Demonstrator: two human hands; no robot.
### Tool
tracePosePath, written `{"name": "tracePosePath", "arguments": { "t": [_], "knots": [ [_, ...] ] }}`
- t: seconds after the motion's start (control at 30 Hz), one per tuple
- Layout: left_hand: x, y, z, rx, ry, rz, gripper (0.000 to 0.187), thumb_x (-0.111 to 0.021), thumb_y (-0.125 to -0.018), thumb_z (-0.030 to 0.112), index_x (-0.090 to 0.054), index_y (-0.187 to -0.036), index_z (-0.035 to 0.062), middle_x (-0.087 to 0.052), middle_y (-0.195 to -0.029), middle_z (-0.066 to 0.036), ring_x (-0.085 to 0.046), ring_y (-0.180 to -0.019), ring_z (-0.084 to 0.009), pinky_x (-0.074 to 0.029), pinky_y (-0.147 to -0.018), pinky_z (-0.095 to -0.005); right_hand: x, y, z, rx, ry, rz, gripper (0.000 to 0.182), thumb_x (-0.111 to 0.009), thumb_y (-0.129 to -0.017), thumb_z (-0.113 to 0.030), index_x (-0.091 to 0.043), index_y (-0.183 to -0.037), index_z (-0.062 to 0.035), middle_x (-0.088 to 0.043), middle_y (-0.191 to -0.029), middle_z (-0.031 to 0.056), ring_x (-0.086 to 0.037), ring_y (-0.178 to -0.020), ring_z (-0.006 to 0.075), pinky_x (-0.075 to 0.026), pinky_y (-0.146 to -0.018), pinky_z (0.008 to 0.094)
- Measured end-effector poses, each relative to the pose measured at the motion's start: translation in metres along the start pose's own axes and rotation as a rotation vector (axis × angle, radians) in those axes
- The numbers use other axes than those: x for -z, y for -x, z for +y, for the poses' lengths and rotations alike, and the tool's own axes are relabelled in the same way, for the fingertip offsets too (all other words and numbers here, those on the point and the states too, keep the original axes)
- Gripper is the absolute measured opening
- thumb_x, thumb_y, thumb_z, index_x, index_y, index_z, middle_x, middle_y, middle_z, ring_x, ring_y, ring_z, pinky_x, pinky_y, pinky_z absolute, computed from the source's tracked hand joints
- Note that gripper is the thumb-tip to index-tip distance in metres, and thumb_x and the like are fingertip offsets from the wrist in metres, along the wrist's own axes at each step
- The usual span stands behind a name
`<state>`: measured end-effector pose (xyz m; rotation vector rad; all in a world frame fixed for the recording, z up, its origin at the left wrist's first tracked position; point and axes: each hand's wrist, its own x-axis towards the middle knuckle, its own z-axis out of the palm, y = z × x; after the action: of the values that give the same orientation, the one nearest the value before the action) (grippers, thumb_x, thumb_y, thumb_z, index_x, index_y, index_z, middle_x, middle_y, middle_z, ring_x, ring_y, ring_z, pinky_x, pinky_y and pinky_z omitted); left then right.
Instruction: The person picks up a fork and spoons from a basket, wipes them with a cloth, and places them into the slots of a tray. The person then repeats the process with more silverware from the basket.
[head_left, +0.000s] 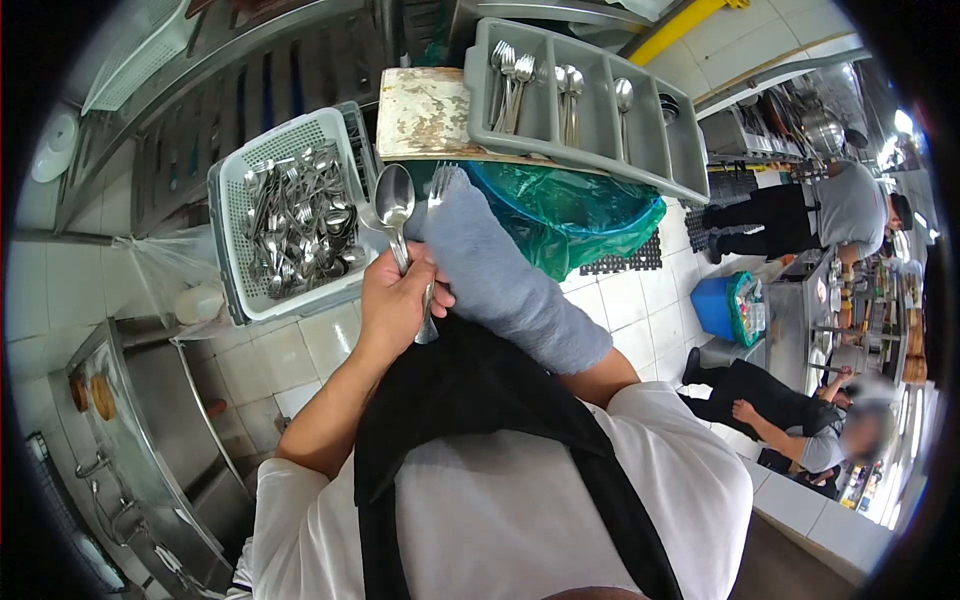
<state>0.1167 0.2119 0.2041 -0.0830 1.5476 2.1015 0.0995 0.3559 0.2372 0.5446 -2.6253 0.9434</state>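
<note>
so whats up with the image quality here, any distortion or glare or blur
Head view: strong fisheye, so the grey cutlery tray and shelf edges bow, and black vignette fills the corners; bright glare blows out the far right edge; the spoon in the left hand is sharp; a co-worker's face is blurred.

A green bag (585, 215) lines a bin; a blue bucket (715, 305) stands by 2 other workers (850, 205).

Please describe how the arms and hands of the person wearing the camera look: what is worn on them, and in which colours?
The left hand is bare, with no glove, ring or watch visible. Its arm is bare up to a short white sleeve. The right hand is hidden under a grey-blue fuzzy cloth that covers the forearm too; only a bare part near the elbow shows. A black apron lies over the white shirt.
</note>
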Motion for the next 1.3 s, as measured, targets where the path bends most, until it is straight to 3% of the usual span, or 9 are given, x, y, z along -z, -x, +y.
{"name": "tracePosePath", "arguments": {
  "t": [0.4, 0.6, 0.67, 0.7, 0.73, 0.8, 1.07, 1.13, 1.3],
  "knots": [
    [-0.004, 0.018, 0.016, 0.003, -0.215, -0.056, 0.019, -0.053, -0.097, 0.019, -0.057, -0.093, 0.001, -0.06, -0.067, -0.005, -0.047, -0.044, -0.0066, -0.037, -0.038, -0.0218, 0.02, -0.031, 0.013, -0.283, 0.9, -0.191, 0.014, -0.065, -0.068, -0.029, -0.073, -0.073, -0.0179, -0.055, -0.067, 0.0049, -0.053, -0.08, 0.0231, -0.034, -0.061, 0.0417],
    [0.003, 0.018, 0.013, 0.005, -0.233, -0.022, 0.021, -0.053, -0.097, 0.021, -0.057, -0.095, 0.0006, -0.061, -0.069, -0.006, -0.047, -0.044, -0.0062, -0.037, -0.038, -0.0204, 0.021, -0.011, 0.028, -0.106, 0.532, 0.344, 0.027, -0.07, -0.07, -0.032, -0.066, -0.071, -0.0046, -0.057, -0.074, 0.0145, -0.056, -0.078, 0.0307, -0.037, -0.061, 0.0427],
    [0.005, 0.014, 0.011, -0.02, -0.192, -0.043, 0.024, -0.052, -0.098, 0.022, -0.057, -0.097, -0.001, -0.062, -0.071, -0.007, -0.048, -0.045, -0.0065, -0.038, -0.038, -0.0207, 0.024, -0.017, -0.017, -0.643, 0.504, -0.094, 0.025, -0.069, -0.07, -0.028, -0.064, -0.077, -0.0047, -0.056, -0.08, 0.0148, -0.055, -0.082, 0.0344, -0.038, -0.065, 0.0434],
    [0.005, 0.012, 0.01, -0.026, -0.196, -0.053, 0.024, -0.052, -0.098, 0.022, -0.057, -0.097, -0.001, -0.062, -0.071, -0.007, -0.048, -0.045, -0.0065, -0.038, -0.038, -0.0207, 0.026, -0.009, -0.012, -0.361, 0.729, -0.504, 0.034, -0.074, -0.061, -0.027, -0.07, -0.092, -0.0122, -0.053, -0.083, 0.0144, -0.057, -0.074, 0.0339, -0.042, -0.065, 0.0451],
    [0.005, 0.011, 0.009, -0.02, -0.179, -0.076, 0.025, -0.052, -0.097, 0.023, -0.057, -0.097, -0.0017, -0.063, -0.072, -0.008, -0.049, -0.045, -0.0068, -0.039, -0.039, -0.0208, 0.025, 0.003, -0.016, -0.017, 0.25, 0.03, 0.042, -0.077, -0.056, -0.028, -0.068, -0.093, -0.01, -0.052, -0.086, 0.0163, -0.053, -0.083, 0.0359, -0.04, -0.074, 0.0444],
    [0.003, 0.013, 0.009, -0.012, -0.174, -0.115, 0.026, -0.053, -0.097, 0.023, -0.057, -0.097, -0.0023, -0.064, -0.073, -0.009, -0.051, -0.046, -0.007, -0.039, -0.039, -0.0208, 0.033, 0.008, -0.011, 0.04, -0.052, 0.021, 0.038, -0.076, -0.057, -0.023, -0.064, -0.09, -0.0076, -0.05, -0.088, 0.0173, -0.049, -0.089, 0.0363, -0.038, -0.079, 0.0438],
    [0.005, 0.018, 0.007, -0.049, -0.203, -0.166, 0.025, -0.051, -0.098, 0.021, -0.058, -0.094, -0.0026, -0.065, -0.073, -0.01, -0.051, -0.046, -0.007, -0.039, -0.04, -0.0199, 0.035, 0.009, 0.02, -0.095, 0.263, 0.356, 0.028, -0.071, -0.065, -0.014, -0.064, -0.091, -0.0047, -0.052, -0.084, 0.017, -0.051, -0.083, 0.0371, -0.039, -0.073, 0.042],
    [0.002, 0.014, 0.01, -0.103, -0.235, -0.148, 0.024, -0.05, -0.098, 0.021, -0.058, -0.094, -0.0018, -0.065, -0.072, -0.009, -0.048, -0.045, -0.0061, -0.037, -0.04, -0.02, 0.057, -0.005, -0.015, -0.264, 0.406, -0.087, 0.015, -0.072, -0.059, -0.018, -0.067, -0.072, -0.0131, -0.047, -0.076, 0.0163, -0.047, -0.076, 0.0318, -0.032, -0.062, 0.0417],
    [-0.005, 0.005, 0.004, -0.156, -0.241, -0.091, 0.023, -0.052, -0.098, 0.021, -0.056, -0.087, 0.0016, -0.062, -0.067, -0.006, -0.045, -0.044, -0.0057, -0.035, -0.04, -0.0208, 0.022, 0.016, -0.024, -0.138, 0.485, -0.079, 0.025, -0.074, -0.051, -0.027, -0.063, -0.069, -0.013, -0.046, -0.075, 0.0141, -0.045, -0.082, 0.0368, -0.033, -0.07, 0.0432]
  ]
}}
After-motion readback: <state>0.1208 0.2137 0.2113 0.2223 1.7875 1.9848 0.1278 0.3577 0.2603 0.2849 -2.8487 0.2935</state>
